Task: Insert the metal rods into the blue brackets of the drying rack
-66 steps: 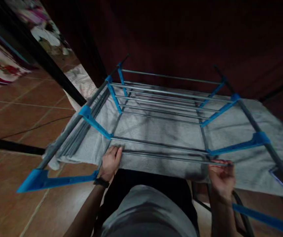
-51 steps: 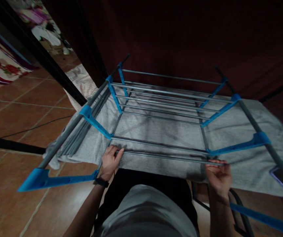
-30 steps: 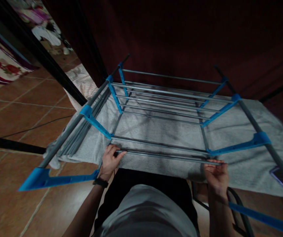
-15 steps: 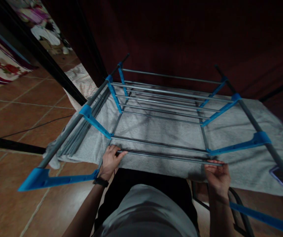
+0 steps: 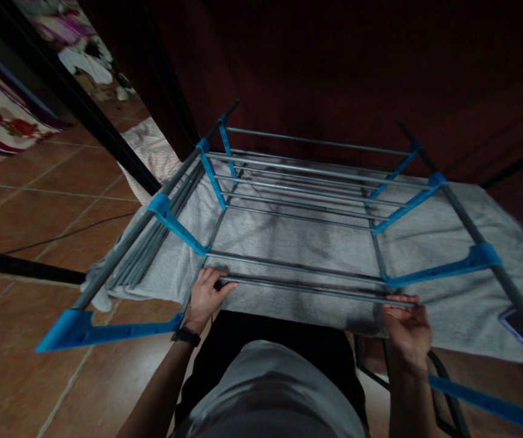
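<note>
A thin grey metal tube [image 5: 307,291] lies crosswise just in front of me, low over the grey cloth. The fingers and thumb of my left hand [image 5: 203,299] are closed around its left end, beside the frame's lower left rail. At the tube's right end, my right hand [image 5: 408,328] pinches it, palm turned up. Around both hands is a rack frame of grey tubes with blue plastic brackets, among them a left bracket [image 5: 182,231] and a right bracket [image 5: 444,266]. Another crossbar [image 5: 295,266] spans these two brackets. Further crossbars [image 5: 307,196] join the back brackets.
Several loose grey tubes [image 5: 154,243] lie bundled on the left of the grey cloth [image 5: 270,237]. A phone [image 5: 519,322] rests at the right, partly behind a rail. Below right is a black metal chair frame [image 5: 450,395]. A thin cable [image 5: 70,231] crosses the tiled floor.
My right hand has shifted slightly to the right, still on the tube's end. The tube has moved a little rightward; my left hand has barely moved.
</note>
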### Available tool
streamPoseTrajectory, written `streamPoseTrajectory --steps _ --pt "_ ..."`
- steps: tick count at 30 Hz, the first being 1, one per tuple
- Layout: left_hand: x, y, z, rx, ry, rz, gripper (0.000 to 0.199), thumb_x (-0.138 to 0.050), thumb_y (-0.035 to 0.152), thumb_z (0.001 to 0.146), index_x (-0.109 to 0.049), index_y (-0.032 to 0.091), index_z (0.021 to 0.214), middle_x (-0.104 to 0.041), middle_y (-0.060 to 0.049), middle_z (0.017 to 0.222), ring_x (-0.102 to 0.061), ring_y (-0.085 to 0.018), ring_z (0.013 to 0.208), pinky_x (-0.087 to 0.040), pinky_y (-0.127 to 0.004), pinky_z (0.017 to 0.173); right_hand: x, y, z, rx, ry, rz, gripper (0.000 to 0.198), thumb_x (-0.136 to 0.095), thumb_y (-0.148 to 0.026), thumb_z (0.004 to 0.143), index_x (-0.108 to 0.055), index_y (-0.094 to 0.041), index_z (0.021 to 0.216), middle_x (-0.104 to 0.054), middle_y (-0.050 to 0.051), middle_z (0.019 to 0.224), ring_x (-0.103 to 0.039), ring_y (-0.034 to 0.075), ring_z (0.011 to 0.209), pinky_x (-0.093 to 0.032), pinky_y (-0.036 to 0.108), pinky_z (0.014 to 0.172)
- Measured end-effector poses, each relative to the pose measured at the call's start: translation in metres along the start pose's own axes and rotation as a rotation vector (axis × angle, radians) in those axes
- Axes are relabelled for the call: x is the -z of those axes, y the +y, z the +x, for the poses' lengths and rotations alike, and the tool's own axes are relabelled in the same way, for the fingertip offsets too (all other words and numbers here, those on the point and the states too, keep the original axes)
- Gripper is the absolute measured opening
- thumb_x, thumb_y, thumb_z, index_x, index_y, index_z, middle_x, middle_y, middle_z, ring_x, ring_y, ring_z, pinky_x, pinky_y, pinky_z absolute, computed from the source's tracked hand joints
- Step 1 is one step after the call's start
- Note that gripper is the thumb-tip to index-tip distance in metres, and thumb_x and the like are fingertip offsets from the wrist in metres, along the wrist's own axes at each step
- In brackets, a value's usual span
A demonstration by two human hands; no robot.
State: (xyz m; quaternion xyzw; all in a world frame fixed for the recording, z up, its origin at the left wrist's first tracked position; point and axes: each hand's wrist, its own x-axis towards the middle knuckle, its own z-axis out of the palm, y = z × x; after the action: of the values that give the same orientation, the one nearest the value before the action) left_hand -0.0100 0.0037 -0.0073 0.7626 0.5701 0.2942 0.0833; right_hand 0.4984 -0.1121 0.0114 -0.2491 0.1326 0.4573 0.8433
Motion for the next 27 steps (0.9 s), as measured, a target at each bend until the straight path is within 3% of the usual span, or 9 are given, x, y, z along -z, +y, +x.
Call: streamPoseTrajectory --steps 14,27 --pt "0.001 0.004 0.0 -0.017 -0.008 0.037 0.035 -0.063 0.059 0.087 -0.066 0.025 0.089 -0.066 -0.006 0.088 -0.06 -0.027 0.093 -0.05 -0.041 0.086 0.0 -0.004 0.003 0.033 0.034 -0.013 0.011 -0.066 -0.019 0.077 -0.057 -0.021 0.081 -0.065 -0.005 0.073 -0.066 0.014 0.067 -0.056 0.032 0.063" --pt "-0.002 0.006 -0.005 0.02 0.023 0.079 0.033 -0.066 0.057 0.085 -0.065 0.025 0.094 -0.064 -0.009 0.103 -0.058 -0.029 0.099 -0.049 -0.043 0.091 0.008 -0.009 0.014 0.089 -0.029 -0.157 0.022 -0.077 -0.019 0.072 -0.055 -0.021 0.076 -0.066 -0.008 0.073 -0.065 0.012 0.068 -0.054 0.028 0.064"
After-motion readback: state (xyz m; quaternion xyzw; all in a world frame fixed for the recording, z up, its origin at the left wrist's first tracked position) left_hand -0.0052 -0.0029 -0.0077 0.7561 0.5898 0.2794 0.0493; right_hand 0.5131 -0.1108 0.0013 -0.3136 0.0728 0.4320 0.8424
